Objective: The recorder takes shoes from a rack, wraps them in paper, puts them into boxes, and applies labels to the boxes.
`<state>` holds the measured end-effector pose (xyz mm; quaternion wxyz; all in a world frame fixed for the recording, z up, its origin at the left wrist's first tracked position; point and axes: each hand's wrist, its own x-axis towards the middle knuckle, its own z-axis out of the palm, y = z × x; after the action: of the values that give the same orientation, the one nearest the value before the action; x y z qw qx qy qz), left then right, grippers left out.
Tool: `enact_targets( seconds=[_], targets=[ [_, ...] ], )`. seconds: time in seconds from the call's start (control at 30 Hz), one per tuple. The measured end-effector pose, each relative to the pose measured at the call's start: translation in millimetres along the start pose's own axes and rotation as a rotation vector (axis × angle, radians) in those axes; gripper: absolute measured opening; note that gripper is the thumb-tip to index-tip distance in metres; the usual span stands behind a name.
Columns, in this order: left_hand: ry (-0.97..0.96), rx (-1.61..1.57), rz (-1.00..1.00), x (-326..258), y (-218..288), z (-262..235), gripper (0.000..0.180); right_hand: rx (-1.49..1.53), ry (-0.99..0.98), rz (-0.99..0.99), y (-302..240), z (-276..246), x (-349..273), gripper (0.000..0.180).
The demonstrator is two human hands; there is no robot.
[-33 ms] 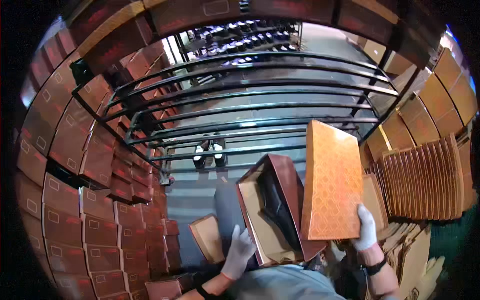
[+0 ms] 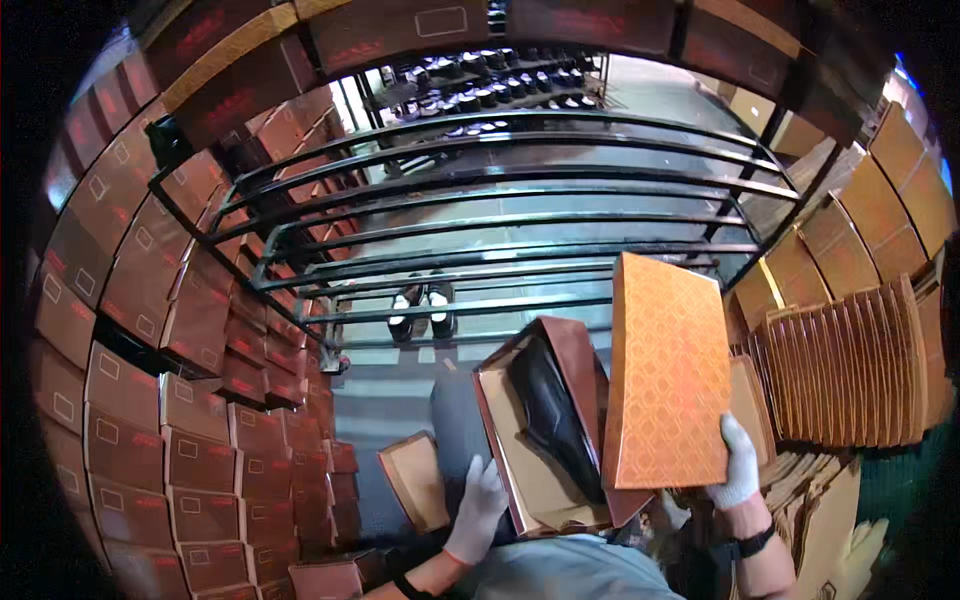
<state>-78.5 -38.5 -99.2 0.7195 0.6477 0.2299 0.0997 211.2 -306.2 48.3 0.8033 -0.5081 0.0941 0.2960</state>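
A maroon shoebox (image 2: 492, 425) rests open near my body, its tan inside showing. Inside it lies a black leather shoe (image 2: 548, 405), partly covered by the box's right wall. My right hand (image 2: 738, 462), in a white glove, grips an orange patterned shoebox lid (image 2: 668, 375) at its lower right edge and holds it upright beside the box. My gloved left hand (image 2: 480, 512) is next to the box's left wall with fingers stretched out; whether it touches the wall is hard to tell. A smaller open tan box (image 2: 415, 482) sits left of that hand.
A black metal rack (image 2: 520, 215) spans the area ahead, with a pair of shoes (image 2: 422, 305) beyond its lower bars. Maroon boxes (image 2: 200, 455) are stacked along the left. Nested cardboard pieces (image 2: 840, 365) stand at right, above flat cardboard (image 2: 815, 500).
The view has shifted slightly, and more of the black shoe shows in the box. My right hand still holds the orange lid, and my left hand stays beside the box.
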Motion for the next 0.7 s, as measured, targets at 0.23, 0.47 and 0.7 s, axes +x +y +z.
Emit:
enact_targets(
  seconds=[0.23, 0.47, 0.7],
  targets=[
    [-0.099, -0.374, 0.197, 11, 53, 45, 0.112, -1.274, -0.246, -0.342, 54, 17, -13, 0.115],
    [0.069, -0.225, 0.152, 139, 69, -5, 0.091, -0.871, -0.538, -0.187, 30, 75, 74, 0.133],
    [-0.09, -0.138, 0.397, 157, 83, -30, 0.085, -0.507, -0.656, -0.528, 44, 87, 128, 0.087]
  ],
)
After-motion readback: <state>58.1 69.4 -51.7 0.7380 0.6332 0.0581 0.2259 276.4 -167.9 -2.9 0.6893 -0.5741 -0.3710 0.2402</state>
